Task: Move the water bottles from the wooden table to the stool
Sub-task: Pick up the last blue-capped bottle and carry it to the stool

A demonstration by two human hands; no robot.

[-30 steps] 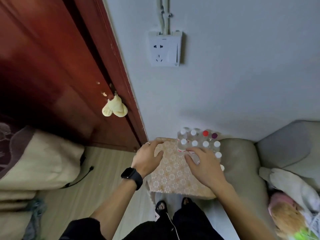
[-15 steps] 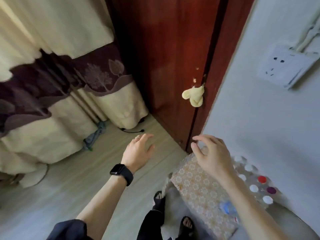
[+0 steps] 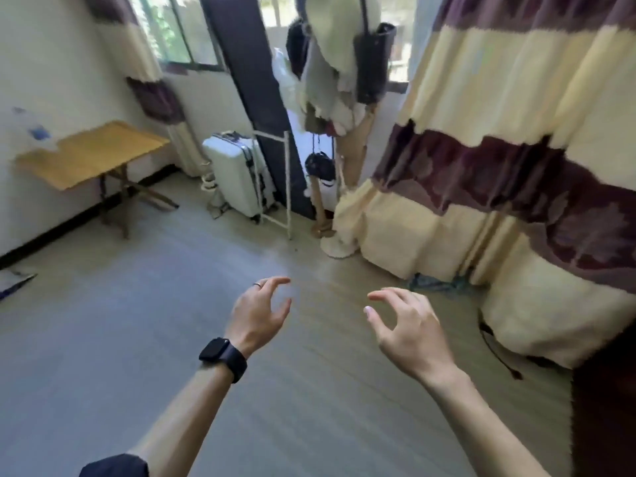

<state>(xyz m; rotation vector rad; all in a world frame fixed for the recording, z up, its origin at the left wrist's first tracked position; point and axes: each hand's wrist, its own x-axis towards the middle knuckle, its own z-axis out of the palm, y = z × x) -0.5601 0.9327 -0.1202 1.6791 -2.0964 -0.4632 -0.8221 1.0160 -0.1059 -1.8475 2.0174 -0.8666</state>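
Both my hands float over bare floor in the middle of the room, fingers curled apart and holding nothing. My left hand (image 3: 260, 313) wears a ring, with a black watch on its wrist; my right hand (image 3: 407, 327) is beside it to the right. The wooden table (image 3: 93, 154) stands against the left wall, far from my hands. Blurred clear water bottles with blue labels (image 3: 32, 130) show at its left end. The stool is out of view.
A white suitcase (image 3: 237, 175) stands by a white rack (image 3: 275, 182) at the back. A coat stand with hanging clothes and bags (image 3: 335, 74) is behind it. Cream and purple curtains (image 3: 516, 166) fill the right side. Grey and wood-tone floor lies between me and the table.
My view has swung left from the patterned stool with its bottles, past the door, to the room with the table. Both hands left the stool and now hang empty in the air.
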